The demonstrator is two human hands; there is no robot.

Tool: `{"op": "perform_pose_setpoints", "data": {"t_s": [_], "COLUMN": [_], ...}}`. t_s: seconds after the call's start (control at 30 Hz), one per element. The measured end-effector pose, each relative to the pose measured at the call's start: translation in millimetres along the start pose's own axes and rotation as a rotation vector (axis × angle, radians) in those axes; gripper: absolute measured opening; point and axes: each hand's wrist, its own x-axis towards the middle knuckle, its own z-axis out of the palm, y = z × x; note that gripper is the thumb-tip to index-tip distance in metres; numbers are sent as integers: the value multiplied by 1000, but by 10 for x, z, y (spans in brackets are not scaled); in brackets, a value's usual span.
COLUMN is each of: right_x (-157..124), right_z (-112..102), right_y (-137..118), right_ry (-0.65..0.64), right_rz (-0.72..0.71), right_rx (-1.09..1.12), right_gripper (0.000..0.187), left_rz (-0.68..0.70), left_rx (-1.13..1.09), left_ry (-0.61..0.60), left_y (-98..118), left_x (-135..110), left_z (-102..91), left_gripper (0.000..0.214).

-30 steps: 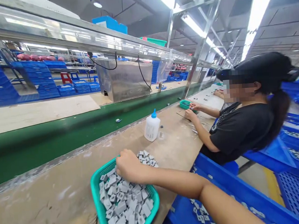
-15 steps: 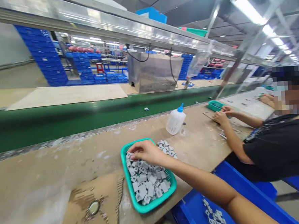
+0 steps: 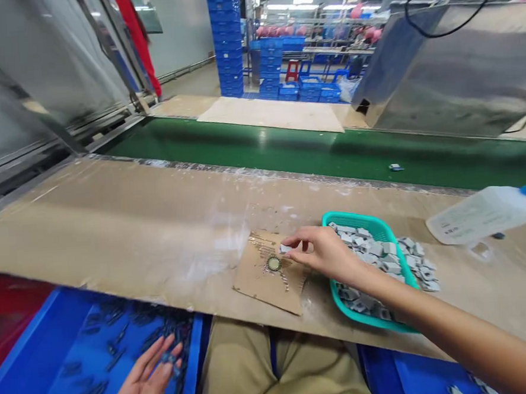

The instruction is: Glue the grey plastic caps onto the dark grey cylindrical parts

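Note:
My right hand (image 3: 324, 254) pinches a small grey block (image 3: 285, 248) and holds it just above a piece of cardboard (image 3: 268, 280) that carries a small round cap of glue (image 3: 273, 263). Right behind that hand stands a teal basket (image 3: 362, 219) heaped with several grey blocks (image 3: 373, 251). My left hand (image 3: 143, 382) lies palm up below the bench edge, over a blue bin (image 3: 50, 353) of dark small parts, with fingers spread and a small part resting on the fingertips.
A white glue bottle with a blue cap (image 3: 482, 213) lies to the right of the basket. Loose grey blocks (image 3: 421, 264) sit beside the basket. A green conveyor belt (image 3: 287, 151) runs behind the wooden bench (image 3: 135, 228), with one small part (image 3: 395, 167) on it. A metal box (image 3: 455, 72) stands beyond.
The view has swung left and down, so the person at my right is out of sight. My right hand left the basket with a grey block and moved left over the cardboard. My left hand has come into view.

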Motion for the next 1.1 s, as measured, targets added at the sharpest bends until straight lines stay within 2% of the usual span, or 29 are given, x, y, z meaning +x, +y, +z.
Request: {"op": "perform_pose_setpoints", "data": {"t_s": [0.1,0.17,0.3,0.4,0.47,0.53,0.63,0.73,0.9,1.1], "right_x": [66,92,111,112,109,94,32,-86,-301,-410], "right_z": [131,204,304,317,283,219,102,15,-16,0], "right_y": [-18,-9,19,18,-11,-67,-189,-324,-485,-570], "right_ry": [-71,-103,-162,-191,-178,-141,-122,-123,-95,-76], "right_rz": [-113,-138,-153,-151,-89,46,269,397,448,417], "right_rx": [-107,-146,-198,-200,-167,-82,258,591,717,702], "right_gripper": [14,14,15,16,16,14,19,25,22,21], "left_rz": [20,26,-6,-34,-23,9,29,28,106,183], "left_rx": [-63,-124,-263,-296,-251,-193,-186,-270,-339,-272], "left_ry": [-10,-7,-18,-106,-179,-235,-316,-392,-434,-451], "left_y": [110,125,57,-4,-34,-53,-54,-19,64,97], "left_x": [-115,-191,-313,-379,-416,-446,-477,-500,-561,-627], "left_z": [226,345,505,652,783,935,1184,1428,1706,1777], "left_gripper": [59,56,51,53,53,51,45,37,30,26]}}
